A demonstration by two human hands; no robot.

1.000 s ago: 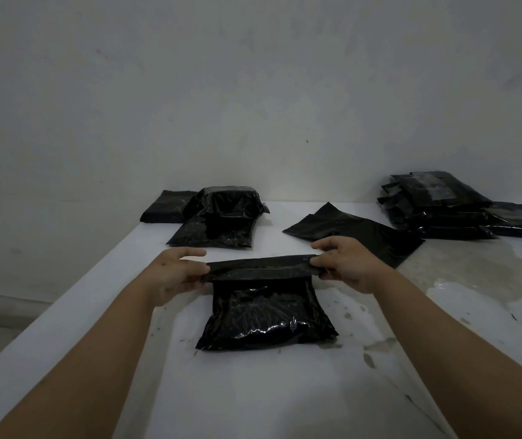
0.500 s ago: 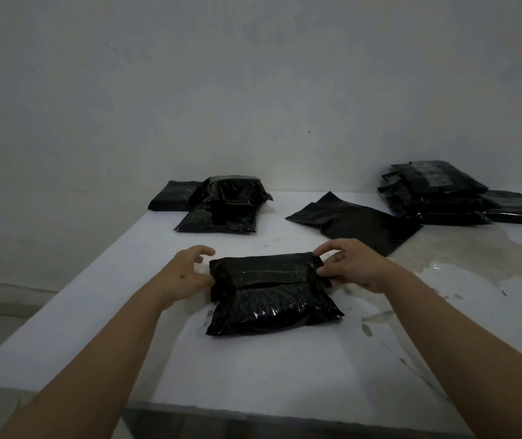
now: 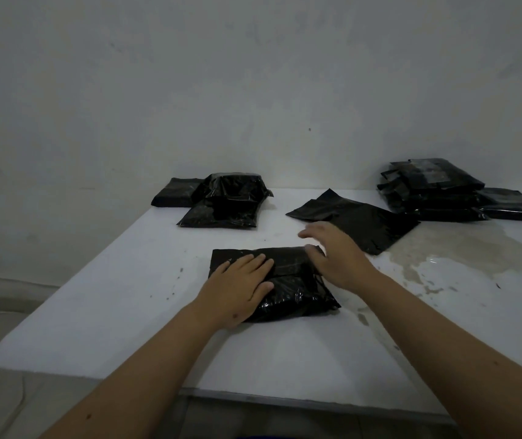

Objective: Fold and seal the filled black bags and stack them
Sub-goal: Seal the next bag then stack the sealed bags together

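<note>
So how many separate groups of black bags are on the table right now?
4: one bag under both hands, a pile back left, flat bags centre back, a stack far right. Bags within piles can't be counted.

Your left hand (image 3: 237, 288) is flat, palm down, on the folded black bag (image 3: 288, 280) at table (image 3: 126, 296) centre; right hand (image 3: 332, 258) open, blurred, over its right edge. Empty flat bag (image 3: 367, 223) behind it, sealed pile (image 3: 228, 201) far left, taller stack (image 3: 437, 191) far right against the wall (image 3: 253, 90).

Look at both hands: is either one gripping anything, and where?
Nothing is gripped. The left hand presses flat on the folded black bag; the right hand lies open at its right edge.
</note>
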